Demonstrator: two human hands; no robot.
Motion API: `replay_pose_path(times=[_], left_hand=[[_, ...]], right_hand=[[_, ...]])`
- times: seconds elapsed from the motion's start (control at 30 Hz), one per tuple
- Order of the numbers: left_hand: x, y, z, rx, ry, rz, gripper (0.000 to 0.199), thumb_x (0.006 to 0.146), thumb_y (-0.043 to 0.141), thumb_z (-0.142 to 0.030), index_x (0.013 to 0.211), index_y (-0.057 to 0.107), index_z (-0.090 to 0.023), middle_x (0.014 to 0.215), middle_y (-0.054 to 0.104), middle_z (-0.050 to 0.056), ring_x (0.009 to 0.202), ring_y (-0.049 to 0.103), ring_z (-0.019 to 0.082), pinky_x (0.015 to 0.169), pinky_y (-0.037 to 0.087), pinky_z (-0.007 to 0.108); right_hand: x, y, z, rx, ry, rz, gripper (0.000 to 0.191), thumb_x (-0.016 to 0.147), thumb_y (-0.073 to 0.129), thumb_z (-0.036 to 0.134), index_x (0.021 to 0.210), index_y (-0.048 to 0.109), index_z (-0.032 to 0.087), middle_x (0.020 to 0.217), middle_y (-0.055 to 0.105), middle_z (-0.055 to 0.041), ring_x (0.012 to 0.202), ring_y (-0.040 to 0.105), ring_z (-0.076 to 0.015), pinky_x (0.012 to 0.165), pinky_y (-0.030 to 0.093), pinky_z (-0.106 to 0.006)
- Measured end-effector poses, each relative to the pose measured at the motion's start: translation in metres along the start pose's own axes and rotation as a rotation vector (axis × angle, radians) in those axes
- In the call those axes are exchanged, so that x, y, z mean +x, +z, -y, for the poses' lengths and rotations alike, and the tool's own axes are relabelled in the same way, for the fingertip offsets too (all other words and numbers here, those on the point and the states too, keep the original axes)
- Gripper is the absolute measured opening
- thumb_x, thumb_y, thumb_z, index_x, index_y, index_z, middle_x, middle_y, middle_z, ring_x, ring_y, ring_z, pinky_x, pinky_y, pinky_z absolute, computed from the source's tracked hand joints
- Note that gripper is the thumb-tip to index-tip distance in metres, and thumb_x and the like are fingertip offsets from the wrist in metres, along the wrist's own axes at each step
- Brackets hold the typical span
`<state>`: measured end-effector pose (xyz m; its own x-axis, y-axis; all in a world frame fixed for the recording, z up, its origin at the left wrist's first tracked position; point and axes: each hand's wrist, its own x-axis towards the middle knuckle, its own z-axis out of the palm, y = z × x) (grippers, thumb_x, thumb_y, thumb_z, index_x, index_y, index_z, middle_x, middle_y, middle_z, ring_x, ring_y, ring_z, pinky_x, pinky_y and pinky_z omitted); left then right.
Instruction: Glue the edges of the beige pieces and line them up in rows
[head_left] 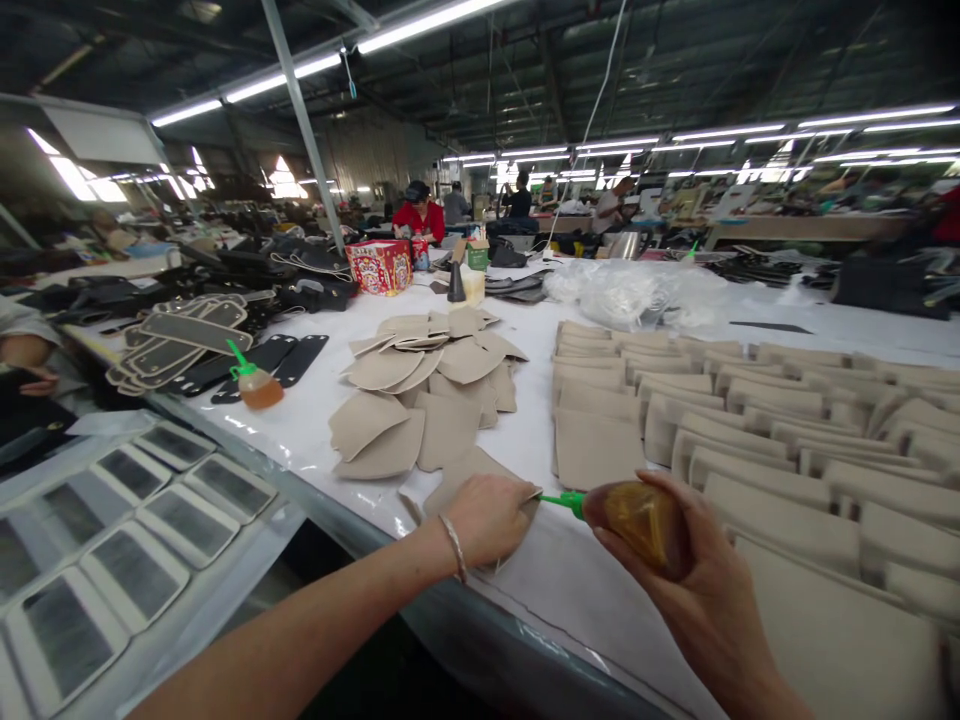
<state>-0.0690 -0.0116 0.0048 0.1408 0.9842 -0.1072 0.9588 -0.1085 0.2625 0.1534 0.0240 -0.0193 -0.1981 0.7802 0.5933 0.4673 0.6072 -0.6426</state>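
While a beige piece (471, 476) lies on the near table (577, 600), the left hand (489, 520) closes over its edge; the right hand (709, 575) wraps the amber bottle (637, 522), nozzle (574, 502) there. Rows (795, 480) rightward and a loose pile (450, 365) beyond suggest work partway.

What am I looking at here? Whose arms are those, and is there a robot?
No robot here, just a person's two bare hands. There is one picture, taken by a camera worn on that person's head, looking forward and down.

The left hand holds a flat tan piece by its edge. The right hand holds a bottle of amber liquid, its green spout pointing at that edge.

On the white table are a loose pile of tan pieces, overlapping rows of tan pieces and another green-tipped bottle.
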Motion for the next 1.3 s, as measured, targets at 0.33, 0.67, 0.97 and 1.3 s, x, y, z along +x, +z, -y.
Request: replay_pose_path(times=[0.33, 0.67, 0.97, 1.3], left_hand=[[0.0, 0.009, 0.008, -0.042, 0.044, -0.01, 0.043, 0.084, 0.043, -0.019, 0.121, 0.065, -0.025, 0.098, 0.072, 0.009, 0.091, 0.069, 0.029, 0.08, 0.053, 0.038], [-0.003, 0.011, 0.015, -0.094, 0.073, -0.002, 0.05, 0.09, 0.039, -0.02, 0.136, 0.056, -0.027, 0.103, 0.068, 0.007, 0.09, 0.068, 0.026, 0.081, 0.051, 0.036], [-0.006, 0.012, 0.018, -0.094, 0.094, 0.005, 0.05, 0.092, 0.038, -0.019, 0.14, 0.053, -0.027, 0.103, 0.068, 0.005, 0.092, 0.067, 0.024, 0.085, 0.05, 0.033], [-0.006, 0.014, 0.021, -0.06, 0.107, 0.003, 0.05, 0.095, 0.035, -0.023, 0.143, 0.049, -0.026, 0.105, 0.066, 0.006, 0.093, 0.065, 0.023, 0.084, 0.05, 0.032]], right_hand=[[-0.005, -0.001, -0.008, 0.006, 0.133, 0.039, 0.054, 0.078, 0.073, 0.06, 0.122, 0.058, 0.032, 0.109, 0.065, -0.0017, 0.089, 0.065, -0.0269, 0.083, 0.052, -0.04], [-0.006, -0.007, -0.011, 0.087, 0.289, 0.154, 0.062, 0.071, 0.076, 0.063, 0.121, 0.059, 0.031, 0.111, 0.064, -0.0028, 0.09, 0.064, -0.0273, 0.081, 0.052, -0.038], [-0.019, -0.009, -0.017, 0.113, 0.322, 0.259, 0.061, 0.074, 0.075, 0.061, 0.125, 0.056, 0.032, 0.117, 0.062, -0.003, 0.096, 0.064, -0.0271, 0.08, 0.053, -0.033], [-0.035, -0.01, -0.016, 0.148, 0.358, 0.287, 0.062, 0.074, 0.075, 0.062, 0.126, 0.055, 0.033, 0.121, 0.06, -0.003, 0.104, 0.061, -0.0293, 0.092, 0.049, -0.037]])
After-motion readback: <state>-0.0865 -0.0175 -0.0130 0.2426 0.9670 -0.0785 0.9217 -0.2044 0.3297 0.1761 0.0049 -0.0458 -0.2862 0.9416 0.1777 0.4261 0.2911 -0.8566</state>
